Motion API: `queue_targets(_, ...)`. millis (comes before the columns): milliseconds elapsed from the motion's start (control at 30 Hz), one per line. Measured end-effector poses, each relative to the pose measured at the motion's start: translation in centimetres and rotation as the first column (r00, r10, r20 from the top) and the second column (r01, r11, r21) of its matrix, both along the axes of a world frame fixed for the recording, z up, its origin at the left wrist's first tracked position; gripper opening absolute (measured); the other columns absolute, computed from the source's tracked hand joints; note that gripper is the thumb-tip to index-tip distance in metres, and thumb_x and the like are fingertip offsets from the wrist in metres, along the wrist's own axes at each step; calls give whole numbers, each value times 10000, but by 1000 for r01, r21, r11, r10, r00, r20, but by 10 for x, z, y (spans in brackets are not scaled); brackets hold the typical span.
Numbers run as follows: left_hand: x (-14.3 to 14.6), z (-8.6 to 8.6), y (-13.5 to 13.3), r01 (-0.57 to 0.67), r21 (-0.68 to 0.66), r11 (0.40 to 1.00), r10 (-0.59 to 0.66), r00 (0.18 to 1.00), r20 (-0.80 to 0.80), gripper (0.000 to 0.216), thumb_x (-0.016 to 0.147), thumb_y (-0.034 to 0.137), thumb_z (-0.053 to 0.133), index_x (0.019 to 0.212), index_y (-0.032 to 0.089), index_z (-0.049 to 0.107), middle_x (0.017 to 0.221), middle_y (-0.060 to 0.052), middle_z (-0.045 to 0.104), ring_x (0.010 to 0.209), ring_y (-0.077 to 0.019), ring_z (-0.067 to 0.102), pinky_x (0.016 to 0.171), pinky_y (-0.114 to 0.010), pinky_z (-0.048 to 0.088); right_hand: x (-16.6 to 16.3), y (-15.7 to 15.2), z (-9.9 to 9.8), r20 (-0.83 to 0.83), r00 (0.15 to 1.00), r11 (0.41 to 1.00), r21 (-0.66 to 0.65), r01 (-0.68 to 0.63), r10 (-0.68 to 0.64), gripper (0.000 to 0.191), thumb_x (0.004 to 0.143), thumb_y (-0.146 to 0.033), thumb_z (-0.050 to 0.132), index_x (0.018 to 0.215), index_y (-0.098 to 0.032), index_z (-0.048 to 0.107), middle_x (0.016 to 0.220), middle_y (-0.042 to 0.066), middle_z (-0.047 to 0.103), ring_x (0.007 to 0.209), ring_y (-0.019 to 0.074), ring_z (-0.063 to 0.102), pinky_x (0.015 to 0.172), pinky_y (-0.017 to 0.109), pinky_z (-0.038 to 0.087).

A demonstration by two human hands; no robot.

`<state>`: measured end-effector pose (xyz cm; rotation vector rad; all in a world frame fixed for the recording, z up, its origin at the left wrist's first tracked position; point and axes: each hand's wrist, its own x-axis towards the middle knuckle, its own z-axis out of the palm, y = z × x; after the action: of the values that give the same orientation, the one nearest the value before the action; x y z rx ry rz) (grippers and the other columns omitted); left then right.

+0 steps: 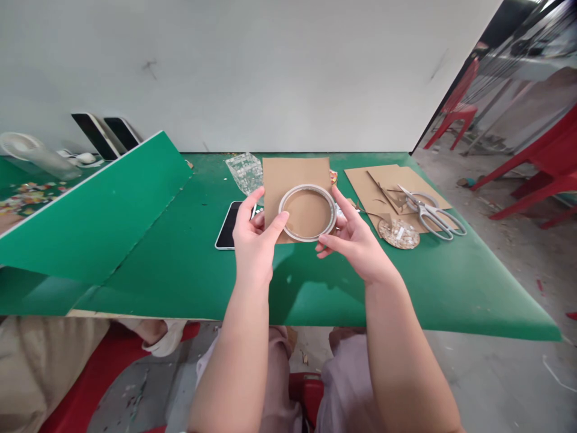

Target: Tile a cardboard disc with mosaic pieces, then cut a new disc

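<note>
A brown cardboard sheet (280,173) is held up above the table, with a pale grey ring (332,207) flat against its face. Bare cardboard shows through the middle of the ring. My left hand (256,236) is closed at the left side, its thumb on the ring's rim and its fingers partly behind the sheet. On the right, my right hand (354,243) pinches the ring and the sheet's edge, thumb low and index finger stretched up along the side. Whether the ring is fixed to the cardboard, I cannot tell.
Scissors (428,215) rest on more cardboard sheets (360,180) at the right, beside a round speckled disc (400,233). Left of my hands lie a phone (226,225) and a clear plastic piece (246,171). A green divider (112,204) stands further left; another person sits beyond it.
</note>
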<state>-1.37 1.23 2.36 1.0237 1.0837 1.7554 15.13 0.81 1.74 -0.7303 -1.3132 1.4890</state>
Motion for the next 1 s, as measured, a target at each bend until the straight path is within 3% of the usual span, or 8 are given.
queue_targets(167,0,-2,1,-8,-27,1000,8,1000,-14,592,647,242,733,1193,232,505,829,-33,680,746,-157,655,675,-261,539,-1,0,1,6,1000,999,-28,16,-15,868,751,-196,655,1419,-376,131,931,-13,598,656,111,638,602,277,595)
queue_targets(300,0,-2,2,0,-50,999,2,999,32,632,643,239,737,1220,246,477,854,-41,693,752,-167,661,666,-269,542,-3,2,1,9,996,992,-86,89,-88,742,799,-301,602,1414,-344,190,782,-38,613,625,123,654,549,257,576)
queue_targets(400,-1,-3,2,24,-69,997,-19,997,71,679,635,228,745,1247,258,452,879,-45,701,784,-179,664,689,-286,547,-6,4,1,27,987,981,-108,161,-159,505,818,-387,558,1293,-268,433,729,-29,631,573,118,650,484,217,544)
queue_targets(500,-2,-4,4,47,-84,995,-39,994,99,675,631,218,749,1244,246,467,912,-52,704,829,-192,663,727,-303,547,-10,4,3,47,981,976,-104,191,-187,290,804,-414,566,981,-191,617,691,-16,637,547,107,640,456,183,516)
queue_targets(700,-3,-5,5,106,-97,990,-91,985,145,590,637,208,745,1190,223,541,961,-61,702,806,-179,665,697,-279,550,-11,-1,10,40,980,974,-108,200,-196,244,788,-396,591,908,-184,611,669,-23,629,535,99,631,443,167,499)
queue_targets(1000,-2,-1,5,73,-132,988,-57,991,125,600,612,213,759,1177,222,560,938,-64,707,796,-187,664,694,-294,554,-11,0,10,18,982,975,-117,191,-190,237,775,-394,600,885,-184,601,662,-24,615,522,98,624,440,172,492)
